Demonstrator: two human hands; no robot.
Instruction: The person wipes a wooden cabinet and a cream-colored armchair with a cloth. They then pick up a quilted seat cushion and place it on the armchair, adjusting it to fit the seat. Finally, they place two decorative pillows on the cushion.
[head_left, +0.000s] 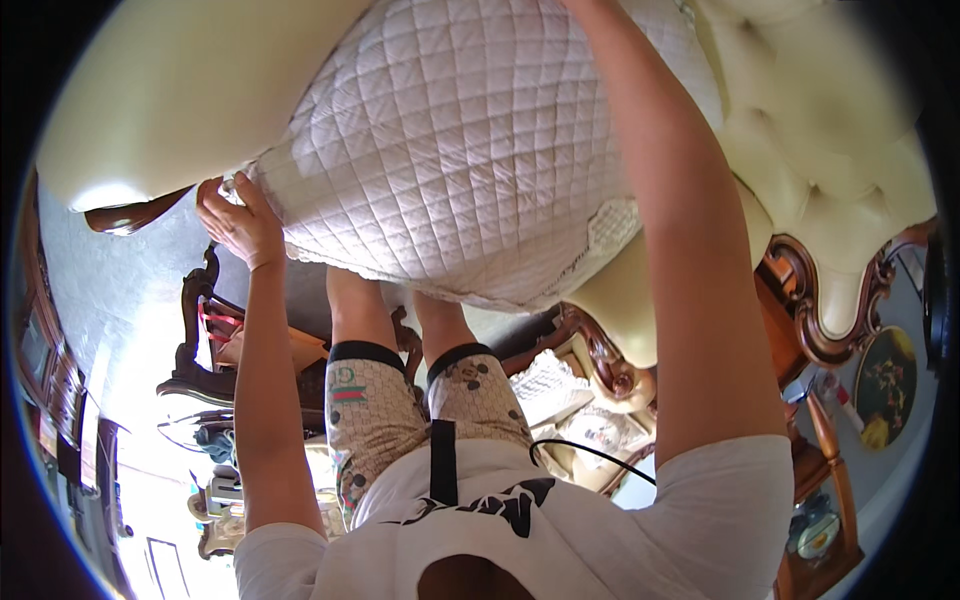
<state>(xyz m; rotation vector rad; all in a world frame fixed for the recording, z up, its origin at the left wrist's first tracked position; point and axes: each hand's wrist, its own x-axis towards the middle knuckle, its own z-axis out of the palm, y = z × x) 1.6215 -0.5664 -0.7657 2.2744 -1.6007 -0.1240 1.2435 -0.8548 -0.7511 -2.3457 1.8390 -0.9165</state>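
Observation:
A white quilted cover (450, 150) with a diamond-stitched pattern and a lace-like edge spreads before me over a cream sofa. At its left corner, my left hand (244, 225) pinches the fabric edge between thumb and fingers, close to the lower rim of a cream padded cushion or armrest (187, 90). My right arm reaches over the right part of the cover and leaves the picture at the top, so the right hand is out of view. Near that forearm, a lace-edged part of the cover (615, 225) is folded over.
Tufted cream upholstery (810, 150) with a carved wooden frame (806, 322) stands at the right. Dark carved wooden furniture (199, 322) is beyond my legs at the left. A cushioned seat (600, 427) and a wooden side stand (832, 465) are lower right. A black cable (592, 448) crosses near my shirt.

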